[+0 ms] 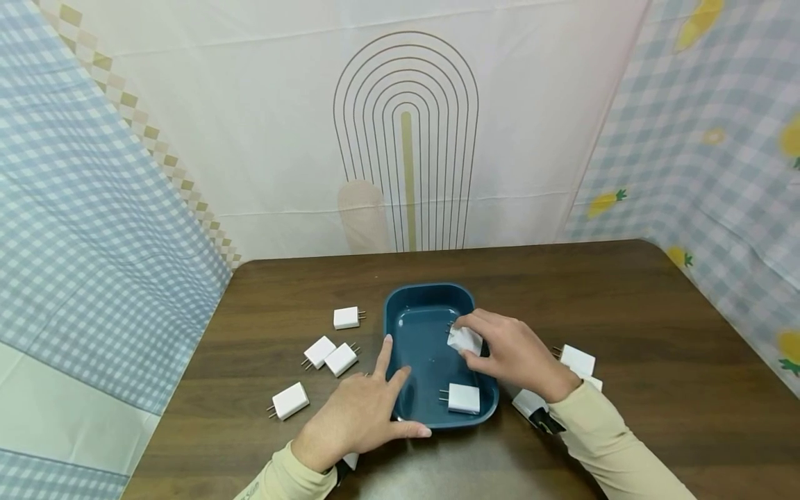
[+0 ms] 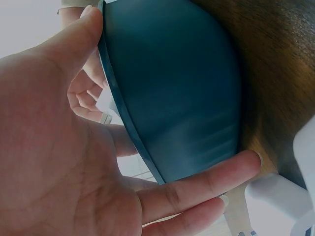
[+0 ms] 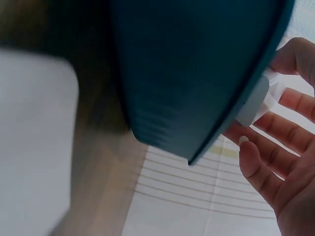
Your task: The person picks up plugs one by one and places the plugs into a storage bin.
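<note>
A dark teal tray (image 1: pixel 425 340) stands on the table in the head view. My right hand (image 1: pixel 512 347) pinches a white plug-in charger (image 1: pixel 464 340) at the tray's right side, within its rim. That held charger (image 3: pixel 255 101) shows beyond the tray's edge in the right wrist view. Another white charger (image 1: pixel 464 398) lies in the tray's near right corner, prongs to the left. My left hand (image 1: pixel 359 413) spreads its fairly straight fingers against the tray's left side. In the left wrist view, the thumb (image 2: pixel 91 24) touches the rim and one finger lies along the outer wall.
Several white chargers lie left of the tray, among them one at the back (image 1: pixel 346 318) and one nearer (image 1: pixel 290 401). More chargers (image 1: pixel 577 361) sit to the right, partly behind my right wrist. Patterned cloths (image 1: pixel 281 139) hang around the brown wooden table (image 1: pixel 300 278).
</note>
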`<move>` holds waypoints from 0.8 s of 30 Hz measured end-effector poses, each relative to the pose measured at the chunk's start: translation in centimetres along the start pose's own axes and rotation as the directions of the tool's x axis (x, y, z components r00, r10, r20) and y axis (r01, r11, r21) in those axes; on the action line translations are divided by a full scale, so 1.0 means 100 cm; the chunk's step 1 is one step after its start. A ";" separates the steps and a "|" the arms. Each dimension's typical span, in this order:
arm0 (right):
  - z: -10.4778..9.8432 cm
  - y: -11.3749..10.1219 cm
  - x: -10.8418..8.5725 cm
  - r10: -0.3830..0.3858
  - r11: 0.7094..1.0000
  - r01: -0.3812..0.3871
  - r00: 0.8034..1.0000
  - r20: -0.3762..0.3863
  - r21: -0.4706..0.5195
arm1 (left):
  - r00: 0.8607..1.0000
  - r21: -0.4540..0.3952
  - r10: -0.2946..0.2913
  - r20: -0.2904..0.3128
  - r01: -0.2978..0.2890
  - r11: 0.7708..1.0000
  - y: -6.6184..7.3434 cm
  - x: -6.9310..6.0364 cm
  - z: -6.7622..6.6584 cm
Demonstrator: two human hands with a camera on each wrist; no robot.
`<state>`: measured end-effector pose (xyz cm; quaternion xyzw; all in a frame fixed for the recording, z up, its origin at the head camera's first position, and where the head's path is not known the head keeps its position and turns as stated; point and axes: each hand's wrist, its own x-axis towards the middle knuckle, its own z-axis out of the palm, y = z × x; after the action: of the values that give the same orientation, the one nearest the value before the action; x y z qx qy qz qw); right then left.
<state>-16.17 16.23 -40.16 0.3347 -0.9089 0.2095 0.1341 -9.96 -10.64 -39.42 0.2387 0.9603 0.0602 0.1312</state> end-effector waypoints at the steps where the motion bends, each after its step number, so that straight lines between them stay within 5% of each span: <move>1: 0.002 -0.001 0.000 -0.005 1.000 0.005 1.000 0.007 0.011 | 1.000 -0.001 0.000 0.000 0.000 1.000 0.000 0.000 0.000; 24: 0.018 -0.003 -0.002 -0.026 0.999 0.031 0.991 0.132 -0.036 | 1.000 0.008 0.007 -0.003 -0.007 1.000 0.000 0.000 0.000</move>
<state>-16.01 15.25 -41.66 0.3582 -0.9147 0.1678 0.0833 -9.97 -10.65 -39.43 0.2425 0.9599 0.0571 0.1286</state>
